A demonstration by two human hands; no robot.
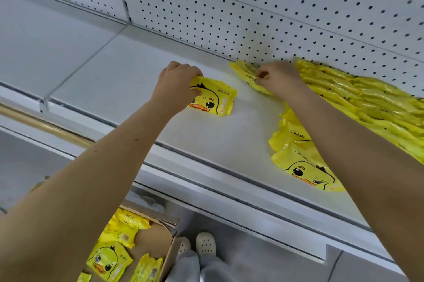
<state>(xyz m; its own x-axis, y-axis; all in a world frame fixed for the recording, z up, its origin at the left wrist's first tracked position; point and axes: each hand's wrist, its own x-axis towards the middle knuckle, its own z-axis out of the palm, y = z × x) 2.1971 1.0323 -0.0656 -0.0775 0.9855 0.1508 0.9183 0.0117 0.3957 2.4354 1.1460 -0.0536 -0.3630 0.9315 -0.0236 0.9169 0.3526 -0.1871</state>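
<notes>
On the shelf (137, 70), a duck-print wipes pack (215, 102) is gripped by the left hand (176, 84), a second pack (246, 74) pinched by the right hand (281, 78).

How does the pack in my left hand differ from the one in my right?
Left pack, gripped by the left hand, shows its duck face; right pack, pinched by the right hand, shows only an edge. Left pack is alone on the shelf; right pack is against the pegboard. Both are yellow.

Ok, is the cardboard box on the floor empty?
Not empty: several yellow duck packs lie inside the open cardboard box, though part of its bottom shows bare.
</notes>
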